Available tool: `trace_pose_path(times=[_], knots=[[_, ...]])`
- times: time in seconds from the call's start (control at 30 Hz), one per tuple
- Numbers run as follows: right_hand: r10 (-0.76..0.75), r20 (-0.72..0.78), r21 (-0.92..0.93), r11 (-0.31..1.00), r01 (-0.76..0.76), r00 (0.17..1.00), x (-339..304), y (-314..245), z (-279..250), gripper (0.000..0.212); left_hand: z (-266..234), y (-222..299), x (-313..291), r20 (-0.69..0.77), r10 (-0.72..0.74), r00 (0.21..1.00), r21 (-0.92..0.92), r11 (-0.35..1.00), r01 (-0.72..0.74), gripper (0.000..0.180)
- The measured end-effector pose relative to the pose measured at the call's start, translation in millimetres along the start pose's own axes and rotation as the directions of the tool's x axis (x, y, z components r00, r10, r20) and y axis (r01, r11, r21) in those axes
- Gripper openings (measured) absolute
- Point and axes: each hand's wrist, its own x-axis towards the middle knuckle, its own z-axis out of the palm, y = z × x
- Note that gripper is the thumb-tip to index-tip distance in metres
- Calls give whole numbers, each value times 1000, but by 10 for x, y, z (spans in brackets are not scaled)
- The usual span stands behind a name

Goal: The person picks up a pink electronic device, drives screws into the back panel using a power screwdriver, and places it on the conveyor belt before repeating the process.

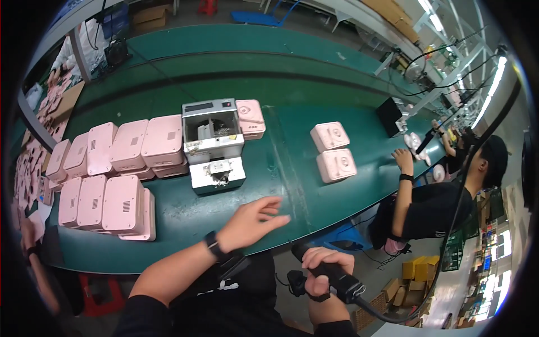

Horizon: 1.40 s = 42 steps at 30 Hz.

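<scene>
My left hand [252, 223] hovers over the near edge of the green workbench [185, 247], empty, its fingers and thumb apart. My right hand [328, 269] is wrapped round a black electric screwdriver [341, 281], whose thick cord runs off to the lower right. Beyond my left hand stands a grey-and-white screw feeder [216, 147] with an open top and small metal parts inside. Pink plastic housings [123, 205] stand in two rows to its left, several with screw holes and vents showing. One more pink housing [251, 117] sits against the feeder's right side.
Two pink housings [337, 164] lie farther right on the bench. A co-worker in black [432, 202] reaches onto the bench near a black box [392, 117]. At far left another person's arm [39, 269] shows. A red stool [101, 295] and cardboard boxes [412, 286] are below.
</scene>
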Motion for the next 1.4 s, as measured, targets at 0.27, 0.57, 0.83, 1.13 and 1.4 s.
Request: trace_pose_path(times=[0.27,0.57,0.83,1.13,1.4], knots=[[149,-44,174,975,-139,988,83,325,35,51,-1216,504,-1347,-336,536,774,931,316,185,73],[133,156,143,977,-155,979,287,357,635,44,-1357,296,-1783,-267,365,892,956,218,197,81],[40,199,266,959,-93,979,958,363,989,35,-990,-47,-1373,213,242,947,919,281,-278,80],[167,290,211,949,-233,942,1540,625,1527,20,-1063,-169,-1048,-72,336,939,799,584,-147,85],[320,329,115,920,-374,888,1521,667,1507,19,-1155,-358,-1015,-123,298,947,659,738,-146,92]])
